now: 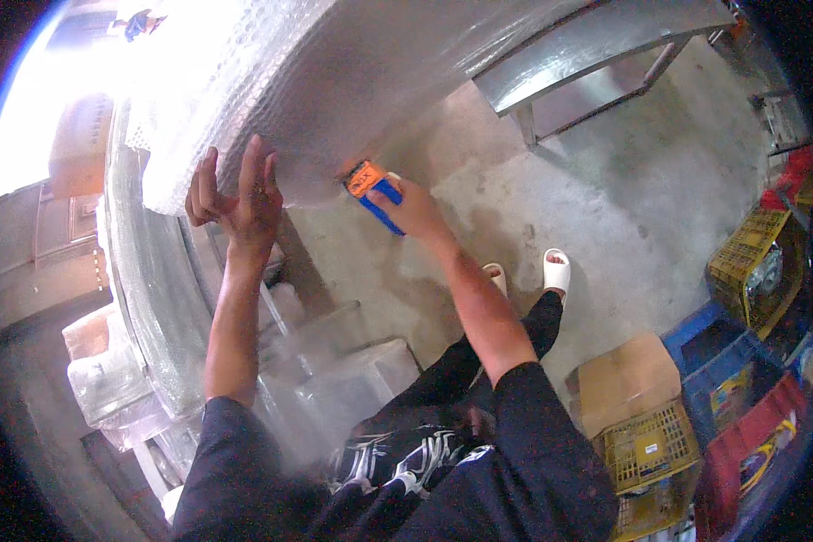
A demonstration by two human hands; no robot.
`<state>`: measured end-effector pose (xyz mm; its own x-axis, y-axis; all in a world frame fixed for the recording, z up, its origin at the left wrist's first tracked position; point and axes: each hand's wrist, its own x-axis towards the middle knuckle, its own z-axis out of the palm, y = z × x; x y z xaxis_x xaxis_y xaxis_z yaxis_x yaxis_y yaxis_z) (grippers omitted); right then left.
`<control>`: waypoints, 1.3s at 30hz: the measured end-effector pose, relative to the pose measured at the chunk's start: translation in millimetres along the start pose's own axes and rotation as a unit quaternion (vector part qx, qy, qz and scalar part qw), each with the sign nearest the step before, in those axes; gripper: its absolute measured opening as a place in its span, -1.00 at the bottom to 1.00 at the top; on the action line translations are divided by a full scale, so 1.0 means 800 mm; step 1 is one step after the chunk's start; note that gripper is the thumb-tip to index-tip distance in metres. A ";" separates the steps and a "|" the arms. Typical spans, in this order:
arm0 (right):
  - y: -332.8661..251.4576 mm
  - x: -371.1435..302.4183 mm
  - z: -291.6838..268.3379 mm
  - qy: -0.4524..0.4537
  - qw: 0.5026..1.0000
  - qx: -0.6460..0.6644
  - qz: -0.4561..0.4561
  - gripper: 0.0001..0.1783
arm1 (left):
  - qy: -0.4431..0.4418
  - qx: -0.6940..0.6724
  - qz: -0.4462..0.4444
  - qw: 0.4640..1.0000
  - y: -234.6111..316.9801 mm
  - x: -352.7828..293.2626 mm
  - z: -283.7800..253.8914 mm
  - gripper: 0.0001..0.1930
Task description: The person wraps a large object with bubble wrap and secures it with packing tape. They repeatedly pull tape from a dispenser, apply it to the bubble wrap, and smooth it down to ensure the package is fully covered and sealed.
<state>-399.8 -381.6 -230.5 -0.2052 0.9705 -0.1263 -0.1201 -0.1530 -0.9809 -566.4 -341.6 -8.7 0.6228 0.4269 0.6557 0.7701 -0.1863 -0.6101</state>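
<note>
A large sheet of clear bubble wrap [334, 90] spreads across the upper part of the head view and hangs over an edge. My left hand [237, 197] is raised at its lower border with fingers apart, holding nothing; I cannot tell whether the fingertips touch the wrap. To the right, my right hand [410, 210] grips a flat blue-and-orange handheld thing [379, 200] with dark print on its orange end. Its orange end lies close to the wrap's edge, and its exact kind does not show clearly.
A metal table [596, 68] stands at the upper right. Lower right are a cardboard box [628, 384], a yellow crate [646, 447], a blue crate [709, 339] and a red crate [754, 443]. More plastic-wrapped goods [357, 384] lie at lower left. My sandalled feet [556, 269] are on the concrete floor.
</note>
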 end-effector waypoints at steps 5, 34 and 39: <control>0.040 0.023 -0.014 -0.060 0.997 -0.021 0.047 -0.34 | -0.056 0.013 -0.026 0.998 0.004 0.009 -0.012 -0.63; 0.026 -0.305 -0.299 0.265 0.856 0.148 0.418 -0.46 | -0.213 -0.651 -0.724 0.075 0.242 -0.202 -0.001 -0.51; -0.065 -0.258 -0.234 0.188 0.911 0.098 0.352 -0.45 | -0.382 -0.675 -0.617 0.132 0.186 -0.239 -0.122 -0.51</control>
<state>-169.3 -539.2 -181.4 0.0450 0.6074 -0.7931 -0.2671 -0.7577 -0.5955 -557.4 -537.5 -181.5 0.1086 0.7377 -0.6664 -0.1355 0.6751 0.7252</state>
